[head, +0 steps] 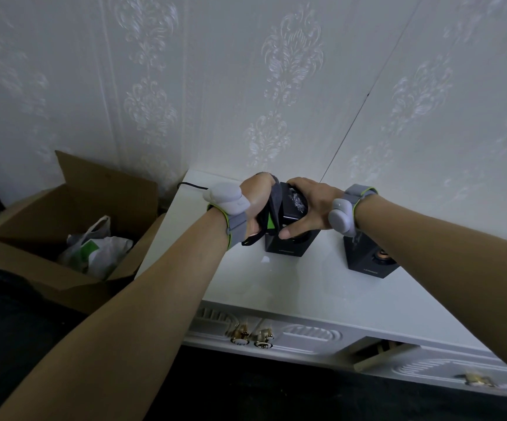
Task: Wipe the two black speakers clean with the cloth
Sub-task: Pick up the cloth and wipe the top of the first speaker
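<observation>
Two black speakers stand on a white cabinet top [246, 281]. My left hand [253, 199] presses a dark grey cloth [272, 214] against the left side of the left speaker [288, 235]. My right hand [305, 205] grips the top and front of that same speaker, thumb on its front face. The right speaker [367, 259] stands apart to the right, partly hidden behind my right wrist, its copper-coloured cone showing. Both wrists wear grey bands with pale sensor pods.
An open cardboard box [72, 214] holding a white plastic bag [94, 247] sits left of the cabinet. A black cable [191, 186] runs off the cabinet's back left corner. Patterned wallpaper is right behind the speakers. Cabinet doors with gold knobs [250, 338] face me below.
</observation>
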Tool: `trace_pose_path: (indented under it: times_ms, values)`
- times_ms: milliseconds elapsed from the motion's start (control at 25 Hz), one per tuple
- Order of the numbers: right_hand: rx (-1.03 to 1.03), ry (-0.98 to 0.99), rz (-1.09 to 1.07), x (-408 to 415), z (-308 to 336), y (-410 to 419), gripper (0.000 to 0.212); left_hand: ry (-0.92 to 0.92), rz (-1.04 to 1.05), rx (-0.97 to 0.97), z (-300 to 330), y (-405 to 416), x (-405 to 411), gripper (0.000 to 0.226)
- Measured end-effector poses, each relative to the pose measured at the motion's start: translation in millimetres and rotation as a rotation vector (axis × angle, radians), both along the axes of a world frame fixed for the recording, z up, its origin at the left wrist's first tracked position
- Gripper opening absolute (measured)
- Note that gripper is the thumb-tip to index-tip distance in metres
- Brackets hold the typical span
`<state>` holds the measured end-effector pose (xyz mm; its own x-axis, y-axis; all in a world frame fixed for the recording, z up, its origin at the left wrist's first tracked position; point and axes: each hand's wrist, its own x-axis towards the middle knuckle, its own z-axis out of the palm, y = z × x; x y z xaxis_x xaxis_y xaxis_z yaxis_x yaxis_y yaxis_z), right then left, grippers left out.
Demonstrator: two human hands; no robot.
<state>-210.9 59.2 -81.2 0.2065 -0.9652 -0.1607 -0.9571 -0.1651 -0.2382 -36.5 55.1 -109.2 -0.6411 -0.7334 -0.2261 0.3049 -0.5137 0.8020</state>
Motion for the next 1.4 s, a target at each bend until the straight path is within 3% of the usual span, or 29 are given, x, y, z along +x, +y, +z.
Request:
trace_pose_path:
  times_ms: [160, 360, 560, 720, 880, 1000, 1200, 1400]
  values:
    - [0.018, -0.007, 0.018, -0.3, 1.4, -0.7, 0.102, -0.075, -0.02, -0.051, -11.6, 7.4, 2.8, 0.022]
    - [0.012, -0.029, 0.02, -0.7, -0.1, 0.2, 0.101, -0.32, 0.177, 0.073, -33.7, 1.2, -6.8, 0.03]
    - [0.017, -0.031, 0.016, -1.5, -0.7, -0.9, 0.102, -0.308, 0.216, 0.103, -29.7, 10.7, -11.7, 0.017]
    - [0.012, -0.036, 0.015, -1.9, -2.0, -1.3, 0.103, -0.435, 0.238, -0.026, -25.4, -0.2, -16.2, 0.013]
    - [0.005, -0.037, 0.014, -1.9, -2.1, -1.3, 0.101, -0.197, 0.138, 0.033, -9.6, 6.2, -12.9, 0.029]
    - [0.002, -0.034, 0.015, -1.8, -1.8, -1.0, 0.1, -0.189, 0.287, 0.109, -6.9, -2.2, -14.1, 0.03]
    - [0.0, -0.028, 0.028, -2.4, -2.3, -1.4, 0.104, -0.184, 0.295, 0.115, 3.6, 2.8, -9.4, 0.031]
    - [0.005, -0.045, 0.037, -2.9, -1.5, -0.9, 0.099, -0.204, 0.282, 0.11, 3.8, 11.0, -4.8, 0.01]
